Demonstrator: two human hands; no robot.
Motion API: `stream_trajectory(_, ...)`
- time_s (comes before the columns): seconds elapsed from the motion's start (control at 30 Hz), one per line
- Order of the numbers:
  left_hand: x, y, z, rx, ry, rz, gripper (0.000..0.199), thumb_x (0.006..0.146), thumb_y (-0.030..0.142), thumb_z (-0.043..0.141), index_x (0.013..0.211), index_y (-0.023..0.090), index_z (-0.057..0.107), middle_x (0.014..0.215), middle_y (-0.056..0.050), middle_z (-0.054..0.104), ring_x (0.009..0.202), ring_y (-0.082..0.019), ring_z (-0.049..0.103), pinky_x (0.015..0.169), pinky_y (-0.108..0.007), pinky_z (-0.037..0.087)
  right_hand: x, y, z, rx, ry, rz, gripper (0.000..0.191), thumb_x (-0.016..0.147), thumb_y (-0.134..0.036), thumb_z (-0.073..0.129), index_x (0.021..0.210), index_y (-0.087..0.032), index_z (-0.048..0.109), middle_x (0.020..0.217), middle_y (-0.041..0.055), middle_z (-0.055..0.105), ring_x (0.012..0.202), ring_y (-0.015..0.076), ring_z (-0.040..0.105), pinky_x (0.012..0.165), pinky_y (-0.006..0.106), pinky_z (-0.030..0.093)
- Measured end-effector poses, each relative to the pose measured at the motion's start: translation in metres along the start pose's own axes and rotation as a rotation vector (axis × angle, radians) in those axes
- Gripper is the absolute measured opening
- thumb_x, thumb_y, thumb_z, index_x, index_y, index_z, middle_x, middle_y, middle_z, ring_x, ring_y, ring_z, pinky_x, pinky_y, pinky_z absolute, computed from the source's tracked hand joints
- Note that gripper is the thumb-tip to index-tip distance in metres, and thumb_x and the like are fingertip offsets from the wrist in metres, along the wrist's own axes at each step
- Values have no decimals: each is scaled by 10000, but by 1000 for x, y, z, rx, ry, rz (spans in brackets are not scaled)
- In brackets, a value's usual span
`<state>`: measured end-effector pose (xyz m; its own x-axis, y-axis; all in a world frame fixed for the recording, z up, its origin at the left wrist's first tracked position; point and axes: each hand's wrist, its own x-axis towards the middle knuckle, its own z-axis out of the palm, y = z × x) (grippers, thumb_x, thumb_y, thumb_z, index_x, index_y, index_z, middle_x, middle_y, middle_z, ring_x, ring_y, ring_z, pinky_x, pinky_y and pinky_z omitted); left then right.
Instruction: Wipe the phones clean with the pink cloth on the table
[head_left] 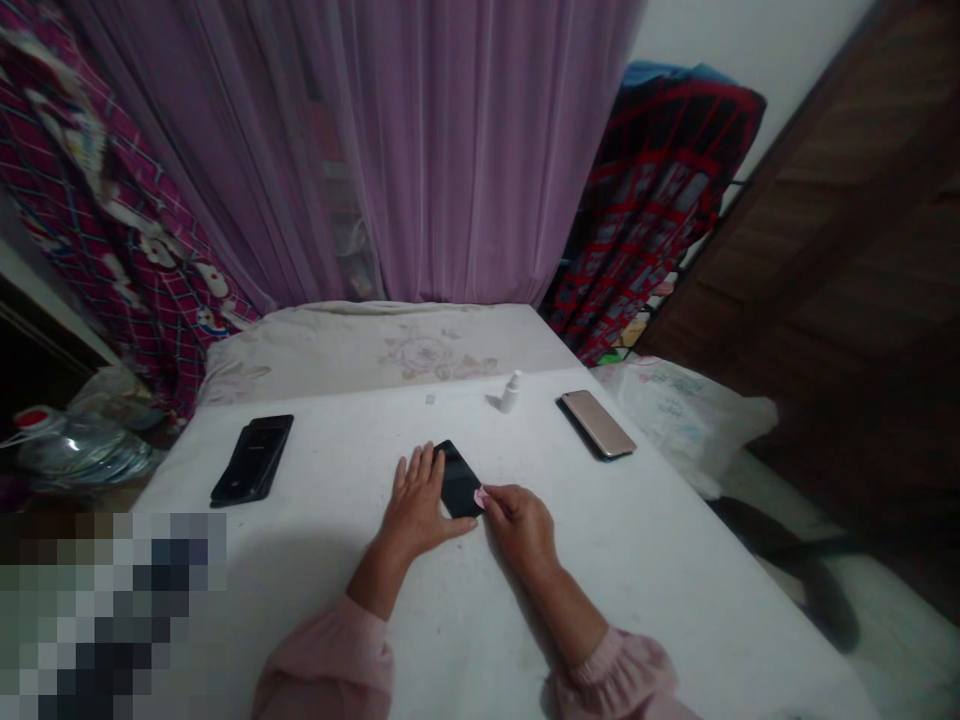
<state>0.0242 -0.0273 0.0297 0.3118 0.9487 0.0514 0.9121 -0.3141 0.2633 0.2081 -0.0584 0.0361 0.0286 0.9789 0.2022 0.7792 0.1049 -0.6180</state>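
A dark smartphone (459, 480) lies flat, screen up, on the white table. My left hand (420, 505) rests along its left side with fingers stretched out and the thumb spread by its lower edge, steadying it. A small pink piece (480, 497), perhaps cloth, is pinched in the fingertips of my right hand (523, 525). It touches the screen near the lower right corner. Beyond the phone stands a small white bottle (511, 393), upright. A tiny pale square (430, 399) lies left of the bottle.
Stacked black phones (255, 460) lie at the left, and a gold phone (598, 423) sits on a dark one at the right. A large water bottle (82, 450) is beyond the left edge of the white table (337, 440). A plastic bag (682, 415) hangs at the right.
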Motion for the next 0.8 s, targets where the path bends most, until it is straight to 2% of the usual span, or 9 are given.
stream_trajectory(0.3, 0, -2, 5, -6, 43, 18, 1104, 650, 669, 677, 1493, 100, 247, 1580, -225, 199, 1462, -379, 158, 1176, -550, 112, 20, -13, 6, -44, -40, 41, 198, 899, -346, 593, 963, -279, 768, 911, 13, 760, 846, 165, 682, 752, 244, 465)
stream_trajectory(0.6, 1, 1, -1, 1, -15, -11, 1104, 652, 655, 680, 1489, 70, 260, 1581, -233, 179, 1466, -371, 143, 1181, -537, 107, 45, -23, 24, -70, -21, 45, 196, 910, -356, 586, 961, -291, 763, 934, 9, 751, 890, 170, 671, 770, 247, 452)
stream_trajectory(0.8, 0, 0, 1, 9, 26, -12, 1070, 657, 652, 669, 1485, 99, 276, 1580, -217, 205, 1464, -368, 158, 1176, -539, 123, 53, -30, 28, -92, -29, 44, 206, 919, -358, 569, 954, -302, 764, 937, 12, 752, 888, 161, 674, 763, 238, 450)
